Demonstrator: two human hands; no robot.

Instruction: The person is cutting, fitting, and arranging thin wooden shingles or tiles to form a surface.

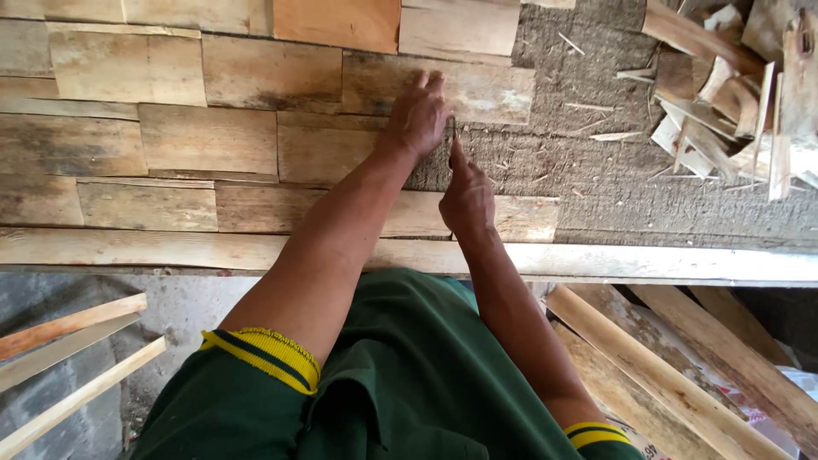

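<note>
Bench [596, 183] carrying rows of overlapping wood slats [209, 140]; offcut pile [733, 94] sitting top right, rail [648, 262] running along near edge.

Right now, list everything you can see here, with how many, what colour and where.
wooden shingles: many, weathered brown, laid in overlapping rows across the left and centre
grey backing surface: one, rough grey, bare on the right
long wooden batten: one, pale, running across below the shingles
wood offcuts: a pile, pale brown, top right
wooden slats: three, pale, bottom left
wooden planks: several, brown, bottom right
thin dark tool: one, kind unclear, between the hands
left hand: flat on a shingle
right hand: pinching the tool
</note>
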